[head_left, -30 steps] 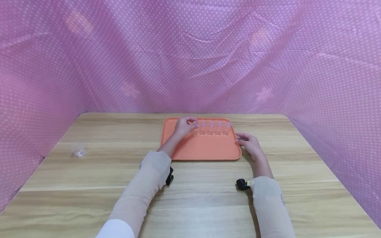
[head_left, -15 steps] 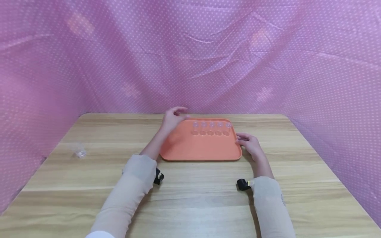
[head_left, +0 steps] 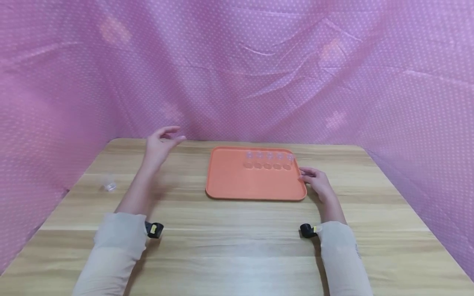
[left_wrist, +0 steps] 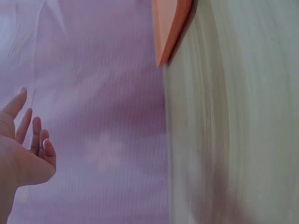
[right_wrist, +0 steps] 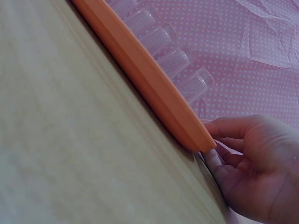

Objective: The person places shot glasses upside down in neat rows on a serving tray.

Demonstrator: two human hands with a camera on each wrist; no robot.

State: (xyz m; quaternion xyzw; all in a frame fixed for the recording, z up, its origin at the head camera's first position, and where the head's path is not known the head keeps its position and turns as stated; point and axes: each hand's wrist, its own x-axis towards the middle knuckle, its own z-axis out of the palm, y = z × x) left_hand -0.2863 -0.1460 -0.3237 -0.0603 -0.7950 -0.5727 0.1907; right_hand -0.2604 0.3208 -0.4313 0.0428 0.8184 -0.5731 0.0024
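Observation:
My left hand (head_left: 158, 147) is in the air left of the orange tray (head_left: 255, 184), fingers spread and loosely bent, holding nothing. In the left wrist view its palm and fingers show against the curtain. At the tray's right edge, my right hand (head_left: 317, 183) grips the rim, thumb on the upper side and fingers by the underside, partly hidden. A row of several clear plastic cups (head_left: 270, 157) stands along the tray's far right part, seemingly wide end down. The right wrist view shows these cups (right_wrist: 175, 63) side by side behind the rim.
Another clear cup (head_left: 110, 187) stands alone on the left of the wooden table (head_left: 229, 250). A pink dotted curtain (head_left: 237, 82) encloses the back and sides. Black wrist cameras (head_left: 154, 230) stick out by both cuffs.
My left hand has drawn away from the left end of the cup row, moving left past the tray's edge. The right hand stays at the rim. The head view has shifted slightly.

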